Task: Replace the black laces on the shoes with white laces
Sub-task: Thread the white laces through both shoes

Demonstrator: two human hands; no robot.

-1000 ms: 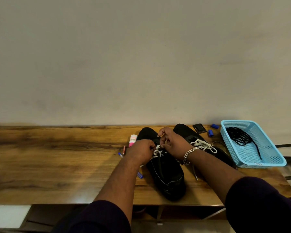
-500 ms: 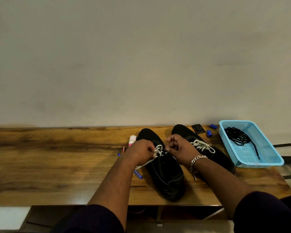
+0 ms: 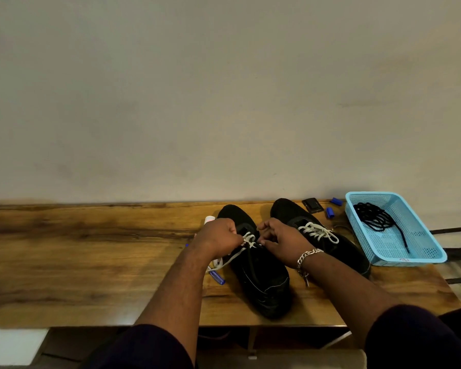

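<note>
Hands: left hand (image 3: 218, 237) and right hand (image 3: 280, 239) each pinch the white lace (image 3: 249, 239).
Technique: pull both ends evenly, keeping the near shoe (image 3: 261, 283) steady.

A plain pale wall (image 3: 224, 89) fills the upper half of the frame, dimmer toward the left. Below it a wooden table (image 3: 77, 262) with dark grain streaks spans the lower part. A pale floor patch (image 3: 11, 344) shows lower left.

dark purple sleeves (image 3: 421, 342), silver chain bracelet (image 3: 307, 255)
</note>
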